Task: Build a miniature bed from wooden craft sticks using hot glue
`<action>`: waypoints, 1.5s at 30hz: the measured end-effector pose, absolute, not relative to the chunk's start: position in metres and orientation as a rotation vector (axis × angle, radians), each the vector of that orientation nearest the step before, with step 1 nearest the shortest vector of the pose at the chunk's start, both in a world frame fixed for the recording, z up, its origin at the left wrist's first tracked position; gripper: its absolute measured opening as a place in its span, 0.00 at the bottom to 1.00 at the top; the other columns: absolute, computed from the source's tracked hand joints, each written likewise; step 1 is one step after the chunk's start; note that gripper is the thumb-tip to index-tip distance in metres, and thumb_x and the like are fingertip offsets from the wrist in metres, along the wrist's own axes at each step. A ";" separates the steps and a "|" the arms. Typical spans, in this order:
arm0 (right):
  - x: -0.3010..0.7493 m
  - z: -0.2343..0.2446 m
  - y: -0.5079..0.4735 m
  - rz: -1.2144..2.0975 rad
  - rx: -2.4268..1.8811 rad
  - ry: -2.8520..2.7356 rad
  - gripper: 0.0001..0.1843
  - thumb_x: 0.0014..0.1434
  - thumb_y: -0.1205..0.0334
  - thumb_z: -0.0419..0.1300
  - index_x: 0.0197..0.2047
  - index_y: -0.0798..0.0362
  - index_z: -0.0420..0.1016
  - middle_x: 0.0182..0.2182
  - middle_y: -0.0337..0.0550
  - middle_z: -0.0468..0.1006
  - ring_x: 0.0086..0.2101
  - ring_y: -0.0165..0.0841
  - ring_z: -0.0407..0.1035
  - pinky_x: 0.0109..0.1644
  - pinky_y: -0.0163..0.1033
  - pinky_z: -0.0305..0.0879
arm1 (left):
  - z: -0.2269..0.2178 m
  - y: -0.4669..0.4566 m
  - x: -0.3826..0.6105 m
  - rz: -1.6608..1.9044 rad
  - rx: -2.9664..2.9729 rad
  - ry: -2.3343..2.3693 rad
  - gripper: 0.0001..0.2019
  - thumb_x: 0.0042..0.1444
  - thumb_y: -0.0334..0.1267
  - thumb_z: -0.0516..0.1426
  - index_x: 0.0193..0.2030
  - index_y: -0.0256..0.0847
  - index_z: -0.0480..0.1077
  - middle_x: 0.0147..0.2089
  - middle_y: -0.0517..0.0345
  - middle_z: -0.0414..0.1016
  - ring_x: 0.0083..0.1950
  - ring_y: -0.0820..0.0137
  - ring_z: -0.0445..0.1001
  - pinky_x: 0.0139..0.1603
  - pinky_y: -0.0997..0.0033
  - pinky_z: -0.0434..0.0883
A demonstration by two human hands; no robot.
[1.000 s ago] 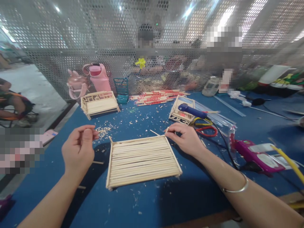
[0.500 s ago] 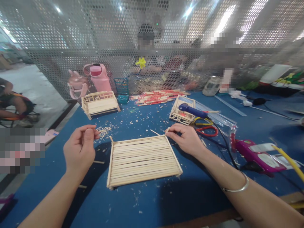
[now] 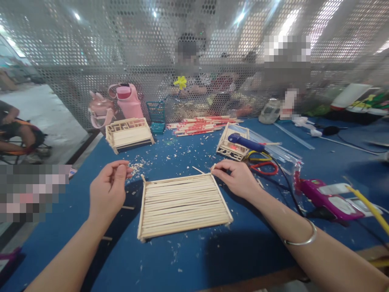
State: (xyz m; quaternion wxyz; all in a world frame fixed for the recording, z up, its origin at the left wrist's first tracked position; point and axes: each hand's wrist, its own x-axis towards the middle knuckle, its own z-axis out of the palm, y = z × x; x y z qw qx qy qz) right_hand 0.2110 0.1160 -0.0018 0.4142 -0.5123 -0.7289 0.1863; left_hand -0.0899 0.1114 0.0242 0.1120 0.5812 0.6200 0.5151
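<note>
A flat rectangular panel of pale wooden sticks (image 3: 184, 207), laid side by side within a stick frame, rests on the blue table (image 3: 182, 259). A short stick post stands up at its far left corner. At the far right corner my right hand (image 3: 235, 176) is closed in a pinch on a short wooden stick (image 3: 213, 166). My left hand (image 3: 109, 186) is raised left of the panel, apart from it, with fingers curled and thumb drawn in. Whether anything small is between those fingertips is hidden.
Small stick-built furniture, a bench (image 3: 129, 136) and another piece (image 3: 232, 142), stands behind. A blue glue gun (image 3: 246, 142) lies on the latter. Red-and-pale sticks (image 3: 203, 125), red-handled pliers (image 3: 264, 168), a magenta device (image 3: 330, 200), pink bottle (image 3: 129, 101) and wood scraps surround. Perforated metal screen (image 3: 136, 44) behind.
My left hand has moved slightly right, toward the panel. My right hand keeps its pinch at the far right corner, and the panel has stayed in place.
</note>
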 end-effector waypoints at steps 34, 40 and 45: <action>0.211 -0.006 0.117 0.464 -1.232 -1.785 0.08 0.53 0.61 0.59 0.26 0.52 0.77 0.27 0.42 0.78 0.29 0.32 0.71 0.34 0.37 0.65 | 0.021 0.116 -0.097 1.550 1.725 1.795 0.17 0.52 0.50 0.52 0.39 0.39 0.71 0.30 0.55 0.77 0.29 0.70 0.76 0.34 0.70 0.73; 0.211 -0.009 0.118 0.490 -1.223 -1.743 0.08 0.52 0.61 0.59 0.25 0.52 0.76 0.26 0.42 0.79 0.29 0.33 0.72 0.36 0.37 0.66 | 0.021 0.115 -0.096 1.565 1.730 1.810 0.16 0.53 0.49 0.52 0.38 0.39 0.71 0.29 0.57 0.77 0.29 0.70 0.76 0.33 0.71 0.73; 0.210 -0.010 0.117 0.484 -1.254 -1.742 0.09 0.52 0.58 0.58 0.26 0.53 0.77 0.26 0.42 0.78 0.28 0.33 0.71 0.34 0.37 0.65 | 0.019 0.115 -0.097 1.563 1.707 1.780 0.15 0.53 0.48 0.53 0.38 0.39 0.70 0.29 0.57 0.76 0.29 0.69 0.76 0.33 0.70 0.74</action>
